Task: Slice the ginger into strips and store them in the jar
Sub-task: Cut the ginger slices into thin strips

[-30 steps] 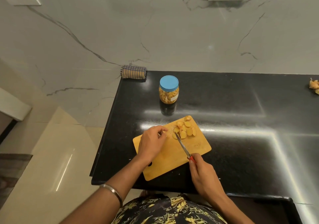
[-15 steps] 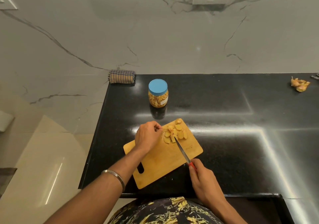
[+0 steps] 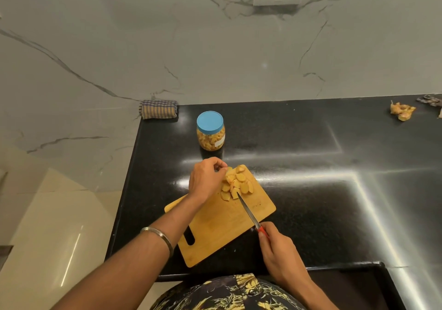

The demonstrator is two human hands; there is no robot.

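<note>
Two hands on ginger slices [image 3: 235,185]
Left hand [image 3: 206,181] pinches slices (fingertips curled back); right hand [image 3: 278,252] grips knife [image 3: 248,215], cutting narrow strips.

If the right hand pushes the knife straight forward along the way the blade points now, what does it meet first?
Most likely the ginger slices: the knife in the right hand points up-left, its tip already at the pile's near edge. The left hand lies just beyond, though depth is unclear.
</note>
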